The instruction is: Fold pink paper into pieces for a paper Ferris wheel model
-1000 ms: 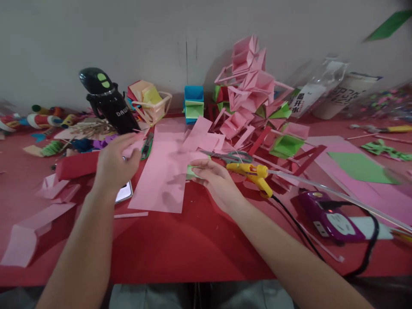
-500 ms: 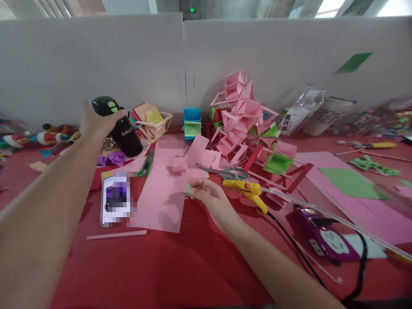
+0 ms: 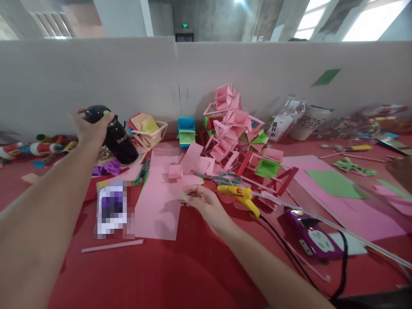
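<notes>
At the left, my left hand [image 3: 92, 126] is wrapped round the upper part of a black bottle [image 3: 120, 139], which leans to the left. My right hand [image 3: 206, 204] hovers low over the red table with its fingers curled; a small green piece [image 3: 183, 197] shows at its fingertips, and I cannot make out whether it is gripped. Beside that hand lie a yellow glue gun [image 3: 238, 193] and grey-green scissors [image 3: 222, 178]. Pink paper sheets [image 3: 157, 210] spread between the two hands. A phone [image 3: 111, 210] with a lit screen lies left of them.
Pink folded-paper frames [image 3: 230, 124] are piled by the white partition [image 3: 128, 73]. A blue and green paper box [image 3: 186, 131] stands left of them. A purple power strip [image 3: 313, 236] with a black cable, a clear bottle [image 3: 285, 118] and a cup [image 3: 310, 122] are at the right.
The view has tilted up and shifted slightly right, showing more above the partition. My left hand has closed round the top of the bottle; the right hand stays beside the pink paper.
</notes>
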A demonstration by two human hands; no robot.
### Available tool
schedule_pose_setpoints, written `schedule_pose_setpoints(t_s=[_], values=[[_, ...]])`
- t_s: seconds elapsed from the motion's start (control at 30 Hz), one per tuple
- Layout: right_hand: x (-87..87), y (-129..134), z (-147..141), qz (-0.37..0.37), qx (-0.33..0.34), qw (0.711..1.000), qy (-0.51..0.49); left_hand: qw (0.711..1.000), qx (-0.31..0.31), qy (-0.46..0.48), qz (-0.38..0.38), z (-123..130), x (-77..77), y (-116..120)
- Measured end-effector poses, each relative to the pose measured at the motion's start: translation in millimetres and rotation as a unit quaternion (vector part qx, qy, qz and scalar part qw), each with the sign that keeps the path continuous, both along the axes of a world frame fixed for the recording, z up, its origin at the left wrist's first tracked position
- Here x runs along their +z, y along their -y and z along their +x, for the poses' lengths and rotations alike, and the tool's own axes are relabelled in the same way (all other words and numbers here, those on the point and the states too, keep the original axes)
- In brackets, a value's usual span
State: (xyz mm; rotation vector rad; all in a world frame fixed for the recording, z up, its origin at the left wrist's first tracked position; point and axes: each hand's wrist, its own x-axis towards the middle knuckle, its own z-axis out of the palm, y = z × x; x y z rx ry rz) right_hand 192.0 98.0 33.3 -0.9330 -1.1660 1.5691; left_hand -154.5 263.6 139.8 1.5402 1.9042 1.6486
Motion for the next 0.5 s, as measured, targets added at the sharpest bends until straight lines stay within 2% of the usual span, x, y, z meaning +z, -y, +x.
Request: schedule_pose_setpoints(t_s=[0.03,0.13,0.23,0.3,0.4,0.5], values=[[0.2,-0.1,0.1,0.001,0.002,1.0,-0.002,0.999,0.038,0.008,0.036,6.4,6.0,4.6],[0.7,-0.9,0.3,0.006,0.001,1.0,-0.009,0.991,0.05,0.007,0.128,24.2,31.1,20.6],[1.4,-1.9,0.8,0.011,-0.012,1.0,-0.005,0.978,-0.019,0.018,0.207,40.5,56.3,43.7],[2.8,-2.4,1.3,0.002,-0.022,1.0,-0.005,0.967,-0.059,0.048,0.242,52.8,66.6,64.1],[5.5,-2.6,1.9,-0.008,-0.035,0.999,-0.023,0.958,-0.114,0.122,0.233,77.3,67.9,101.8],[5.3,-3.3,1.1,-0.01,-0.042,0.998,-0.051,0.944,-0.187,0.188,0.195,109.5,52.5,143.9]])
